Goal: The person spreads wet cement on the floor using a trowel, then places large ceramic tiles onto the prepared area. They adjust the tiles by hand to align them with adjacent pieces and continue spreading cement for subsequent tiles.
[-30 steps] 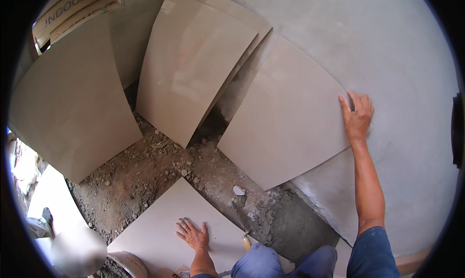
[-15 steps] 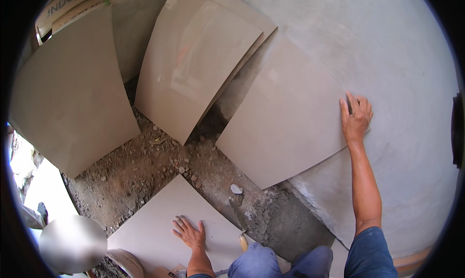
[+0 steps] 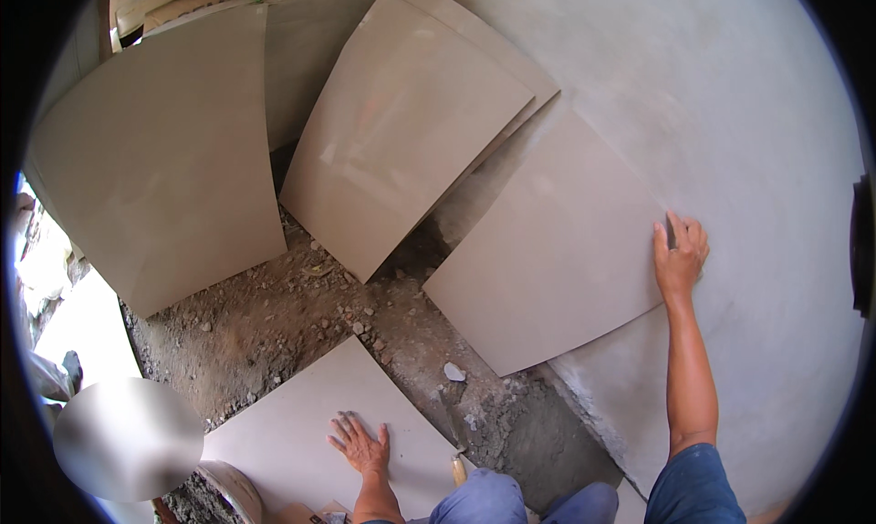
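Observation:
A large beige tile (image 3: 547, 259) leans at a slant against the grey plastered wall. My right hand (image 3: 682, 256) is closed over its right edge, thumb on the face and fingers round behind. Between thumb and forefinger a small dark patch shows; I cannot make out what it is. My left hand (image 3: 362, 448) lies flat, fingers spread, on another pale tile (image 3: 301, 410) on the floor. Beside that tile is a trowel (image 3: 458, 470) with a wooden handle, its blade pointing toward the dirt. Grey wet mortar (image 3: 561, 433) spreads below the leaning tile.
Two overlapping tiles (image 3: 401, 131) lean on the wall farther back, and another tile (image 3: 164, 159) stands at the left. Cement bags (image 3: 196, 2) are behind it. A bucket (image 3: 239, 489) stands at lower left. Rubble and a whitish stone (image 3: 454, 372) lie on the dirt (image 3: 246, 328).
The view has shifted, so the whole scene sits slightly lower and farther right. My right hand stays on the tile's edge and my left hand stays flat; neither tile has plainly moved.

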Demonstrator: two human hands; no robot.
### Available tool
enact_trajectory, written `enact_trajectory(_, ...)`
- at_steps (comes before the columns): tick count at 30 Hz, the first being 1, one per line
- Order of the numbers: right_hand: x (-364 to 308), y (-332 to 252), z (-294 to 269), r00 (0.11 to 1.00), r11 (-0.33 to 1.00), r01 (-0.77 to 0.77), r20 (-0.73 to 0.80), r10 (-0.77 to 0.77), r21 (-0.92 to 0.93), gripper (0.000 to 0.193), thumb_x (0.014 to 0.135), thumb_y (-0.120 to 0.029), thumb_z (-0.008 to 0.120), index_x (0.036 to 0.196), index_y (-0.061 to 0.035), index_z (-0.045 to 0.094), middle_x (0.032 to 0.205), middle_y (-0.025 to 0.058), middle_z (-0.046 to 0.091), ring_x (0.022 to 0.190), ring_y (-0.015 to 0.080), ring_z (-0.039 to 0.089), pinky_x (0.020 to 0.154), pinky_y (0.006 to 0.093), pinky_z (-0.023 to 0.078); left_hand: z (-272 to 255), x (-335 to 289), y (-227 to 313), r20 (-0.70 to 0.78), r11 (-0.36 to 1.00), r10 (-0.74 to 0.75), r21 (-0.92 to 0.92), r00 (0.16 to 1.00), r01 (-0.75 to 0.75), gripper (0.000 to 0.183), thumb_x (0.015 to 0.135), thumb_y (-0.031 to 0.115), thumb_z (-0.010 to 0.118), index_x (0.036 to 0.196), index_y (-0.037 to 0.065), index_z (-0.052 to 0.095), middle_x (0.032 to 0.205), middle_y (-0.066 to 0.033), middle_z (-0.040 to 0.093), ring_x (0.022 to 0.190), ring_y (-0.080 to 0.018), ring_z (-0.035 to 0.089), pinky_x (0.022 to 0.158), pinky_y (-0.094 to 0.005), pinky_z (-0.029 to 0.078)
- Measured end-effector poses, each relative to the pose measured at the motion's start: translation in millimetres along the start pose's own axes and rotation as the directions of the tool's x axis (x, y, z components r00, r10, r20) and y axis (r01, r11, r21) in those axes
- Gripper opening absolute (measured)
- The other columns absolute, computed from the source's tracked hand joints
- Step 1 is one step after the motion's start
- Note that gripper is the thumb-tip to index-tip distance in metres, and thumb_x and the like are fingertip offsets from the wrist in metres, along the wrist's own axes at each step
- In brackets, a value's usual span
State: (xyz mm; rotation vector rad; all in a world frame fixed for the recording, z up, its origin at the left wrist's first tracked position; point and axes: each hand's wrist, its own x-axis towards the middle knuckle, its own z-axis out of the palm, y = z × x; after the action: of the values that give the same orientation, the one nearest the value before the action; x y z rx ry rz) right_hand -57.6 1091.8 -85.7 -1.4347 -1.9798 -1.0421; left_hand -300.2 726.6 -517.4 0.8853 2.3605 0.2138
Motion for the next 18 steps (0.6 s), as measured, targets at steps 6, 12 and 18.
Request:
enact_trajectory(6, 0.7, -2.0, 0.0, 1.000, 1.000, 0.005, -0.001, -0.005, -0.020, 0.030, 0.082, -0.025, 0.068, 0.107, -0.0092, 0.068, 0.103, 0.0078, 0.058, 0.102, 0.0266, 0.052, 0.089, 0.0398, 0.038, 3.1, 1.6, -2.6, -0.023, 1.000, 0.004, 0.005, 1.000, -0.004, 0.083, 0.086, 0.057, 0.041, 0.146, 0.002, 0.024, 0.156, -0.0131, 0.012, 0.145, -0.0304, -0.001, 0.114, -0.0524, -0.008)
enact_trajectory(12, 2.9, -3.0, -2.9, 1.000, 1.000, -0.003, 0.014, 0.003, 0.004, 0.029, 0.083, -0.025, 0.067, 0.106, -0.0084, 0.067, 0.098, 0.0073, 0.058, 0.098, 0.0266, 0.052, 0.087, 0.0396, 0.038, 3.1, 1.9, 0.1, -0.032, 1.000, 0.015, 0.028, 0.999, -0.014, 0.083, 0.086, 0.059, 0.040, 0.146, 0.003, 0.026, 0.156, -0.0121, 0.014, 0.145, -0.0300, 0.000, 0.114, -0.0526, -0.007)
enact_trajectory(18, 6.1, -3.9, -6.8, 0.997, 1.000, -0.026, 0.071, 0.027, -0.017, 0.027, 0.084, -0.028, 0.066, 0.104, -0.0095, 0.068, 0.097, 0.0061, 0.059, 0.098, 0.0261, 0.053, 0.087, 0.0396, 0.038, -2.5, -0.3, 3.1, -0.018, 0.998, 0.014, 0.054, 1.000, -0.013, 0.083, 0.087, 0.056, 0.041, 0.147, 0.002, 0.023, 0.156, -0.0123, 0.015, 0.145, -0.0296, 0.000, 0.115, -0.0517, -0.006)
